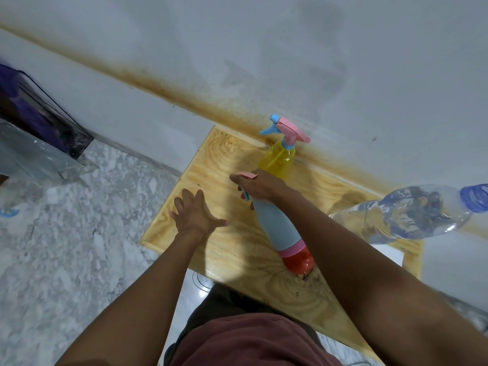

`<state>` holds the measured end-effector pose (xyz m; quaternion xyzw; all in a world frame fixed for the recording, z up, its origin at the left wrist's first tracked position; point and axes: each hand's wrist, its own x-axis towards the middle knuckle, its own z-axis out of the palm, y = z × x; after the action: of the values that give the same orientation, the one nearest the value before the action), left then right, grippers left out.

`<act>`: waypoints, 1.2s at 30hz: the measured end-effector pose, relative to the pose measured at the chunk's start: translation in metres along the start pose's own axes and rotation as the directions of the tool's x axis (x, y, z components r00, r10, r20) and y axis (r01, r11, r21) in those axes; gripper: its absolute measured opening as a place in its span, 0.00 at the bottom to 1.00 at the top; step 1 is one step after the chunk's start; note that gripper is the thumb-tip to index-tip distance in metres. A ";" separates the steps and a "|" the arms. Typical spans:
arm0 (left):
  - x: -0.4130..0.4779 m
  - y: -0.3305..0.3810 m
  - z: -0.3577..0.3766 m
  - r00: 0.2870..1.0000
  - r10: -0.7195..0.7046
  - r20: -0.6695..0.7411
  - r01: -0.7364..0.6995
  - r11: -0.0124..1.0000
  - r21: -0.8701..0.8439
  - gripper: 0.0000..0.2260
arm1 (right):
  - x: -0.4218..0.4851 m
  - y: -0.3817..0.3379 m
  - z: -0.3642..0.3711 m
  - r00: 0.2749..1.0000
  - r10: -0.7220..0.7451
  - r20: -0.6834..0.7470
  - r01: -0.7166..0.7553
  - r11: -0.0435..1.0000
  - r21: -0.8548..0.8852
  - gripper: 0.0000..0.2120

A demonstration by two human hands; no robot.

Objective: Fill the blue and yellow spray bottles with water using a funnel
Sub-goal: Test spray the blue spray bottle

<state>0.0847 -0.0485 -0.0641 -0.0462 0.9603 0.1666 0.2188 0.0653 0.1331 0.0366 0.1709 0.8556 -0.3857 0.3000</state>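
- Your right hand (260, 187) is grasping the blue spray bottle (280, 225) at its top, fingers curled round the pink-and-blue trigger head.
- The blue spray bottle is sitting on the wooden table (224, 154) with its base towards you and its head leaning away to the left; you cannot tell from this view whether it is fully upright.
- A pink band is circling the bottle's lower end, and a red rounded part (298, 262) is showing below it, touching the tabletop. Whether that red part belongs to the bottle is not clear.
- Your left hand (196, 213) is released, fingers spread, holding nothing, over the table just left of the blue bottle. Whether it is touching the wood cannot be told.
- The yellow spray bottle (278, 162) is standing just beyond your right hand, near the stained wall (343, 62), with its pink-and-blue spray head on.
- A clear plastic water bottle (412, 212) with a blue cap is showing blurred at the table's right side, the cap pointing right.
- A glass box (39, 122) is standing on the marble floor (79, 247) to your left.
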 end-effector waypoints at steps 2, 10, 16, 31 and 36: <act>0.000 0.000 -0.001 1.000 0.000 0.009 0.000 1.000 0.002 0.50 | -0.001 0.004 0.003 0.999 -0.005 -0.036 0.005 1.000 -0.012 0.17; -0.001 0.002 -0.004 1.000 0.003 0.014 -0.003 1.000 0.010 0.49 | -0.011 0.001 -0.005 0.999 -0.030 -0.031 0.028 0.997 -0.068 0.05; 0.000 0.000 -0.001 1.000 0.001 0.015 -0.001 1.000 0.013 0.51 | -0.011 0.001 -0.004 0.996 -0.011 -0.083 -0.002 0.988 -0.153 0.08; 0.003 -0.002 0.001 1.000 0.004 0.009 -0.004 1.000 -0.003 0.49 | -0.004 0.000 0.001 0.994 0.037 -0.102 -0.054 0.984 -0.168 0.16; 0.005 -0.003 0.004 1.000 0.000 0.002 0.000 1.000 -0.002 0.50 | -0.001 -0.002 0.005 0.994 0.023 -0.107 -0.050 0.965 -0.257 0.19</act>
<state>0.0827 -0.0501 -0.0709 -0.0460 0.9600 0.1676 0.2195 0.0668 0.1275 0.0355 0.1656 0.9098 -0.2554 0.2821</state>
